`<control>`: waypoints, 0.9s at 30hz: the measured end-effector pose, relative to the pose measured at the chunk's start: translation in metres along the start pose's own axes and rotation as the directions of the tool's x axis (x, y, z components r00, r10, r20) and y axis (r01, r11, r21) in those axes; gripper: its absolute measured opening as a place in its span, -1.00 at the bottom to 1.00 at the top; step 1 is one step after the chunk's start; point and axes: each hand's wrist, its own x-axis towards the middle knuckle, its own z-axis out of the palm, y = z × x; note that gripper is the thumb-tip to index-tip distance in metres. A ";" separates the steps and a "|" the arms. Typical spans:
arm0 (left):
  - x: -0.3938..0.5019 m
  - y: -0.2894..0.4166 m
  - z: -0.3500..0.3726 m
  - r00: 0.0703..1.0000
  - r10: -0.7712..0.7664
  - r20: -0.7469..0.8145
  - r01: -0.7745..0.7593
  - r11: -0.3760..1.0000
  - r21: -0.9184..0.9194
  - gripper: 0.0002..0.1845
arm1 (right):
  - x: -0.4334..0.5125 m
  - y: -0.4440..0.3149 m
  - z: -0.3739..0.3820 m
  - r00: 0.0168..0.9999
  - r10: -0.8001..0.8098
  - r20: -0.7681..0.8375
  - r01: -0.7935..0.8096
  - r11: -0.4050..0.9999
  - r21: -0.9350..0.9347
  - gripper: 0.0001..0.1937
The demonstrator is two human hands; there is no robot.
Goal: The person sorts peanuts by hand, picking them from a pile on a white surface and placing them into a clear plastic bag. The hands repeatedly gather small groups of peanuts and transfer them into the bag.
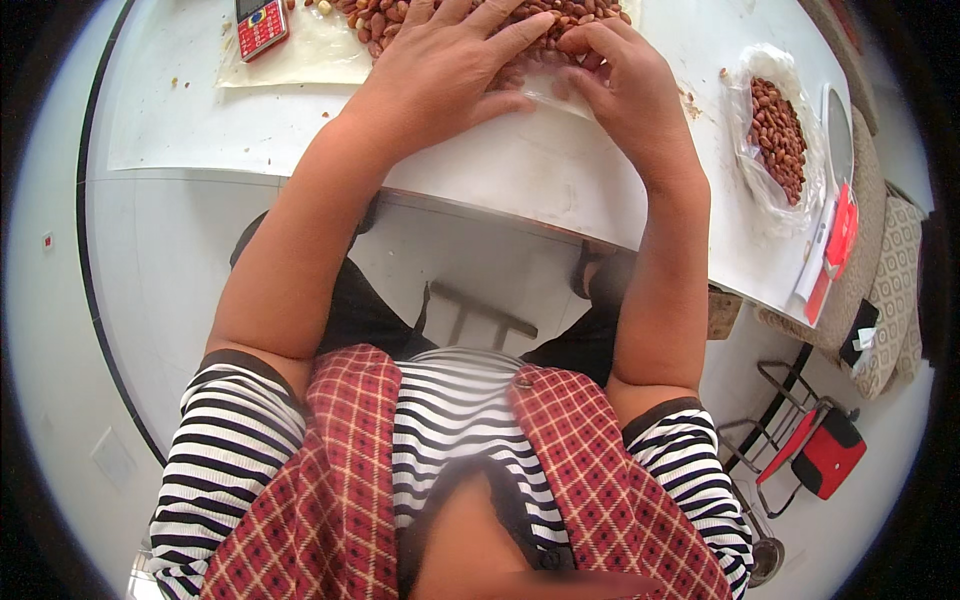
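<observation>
A heap of red-skinned nuts (375, 22), which look like peanut kernels, lies on a pale plastic sheet (315, 64) at the table's far side. My left hand (442, 71) rests over the heap, palm down and fingers spread. Close to its fingertips, my right hand (626, 82) is bent, with thumb and forefinger near each other at a clear plastic bag (551, 88). A few nuts show through that plastic. Whether the right fingers grip a nut or the film is hard to make out. The top of the heap is cut off by the picture's edge.
A red keypad phone (262, 31) lies at the upper left of the white table (510, 161). On the right sits an open plastic bag of nuts (778, 139), beside a white-framed oval paddle (838, 135) and a red object (844, 225). A red-and-black chair (825, 450) stands beyond.
</observation>
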 end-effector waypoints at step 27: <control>0.018 -0.003 0.021 0.934 0.223 -0.280 -0.258 0.961 -0.096 -0.92 | -0.029 0.050 -0.074 0.825 0.102 -0.556 -0.394 0.811 -0.434 -0.78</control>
